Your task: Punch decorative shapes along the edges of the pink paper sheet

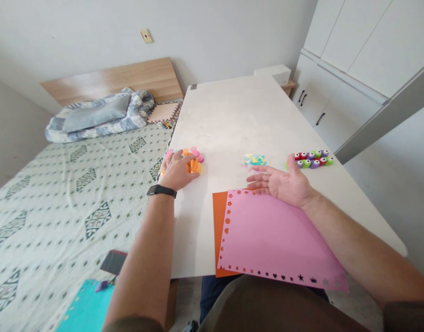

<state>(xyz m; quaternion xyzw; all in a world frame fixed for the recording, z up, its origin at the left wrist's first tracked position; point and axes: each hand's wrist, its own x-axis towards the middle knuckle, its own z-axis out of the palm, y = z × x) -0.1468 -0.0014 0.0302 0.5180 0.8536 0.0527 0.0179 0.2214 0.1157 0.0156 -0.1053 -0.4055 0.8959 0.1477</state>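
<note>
My left hand, with a dark band at the wrist, rests over a cluster of orange and pink plastic pieces at the table's left edge. Its fingers are spread and hide part of the cluster. Palm turned up and fingers apart, my right hand holds nothing. It hovers by the far edge of a pink sheet with small shapes punched along its borders. Beneath that lies an orange sheet. Beyond the right fingertips is a small heap of paper confetti. Two rows of small craft punches stand to the right.
The white table reaches to the wall, where a white box stands. On the left, a bed carries a folded quilt, a turquoise sheet and a dark flat object. White cabinets line the right.
</note>
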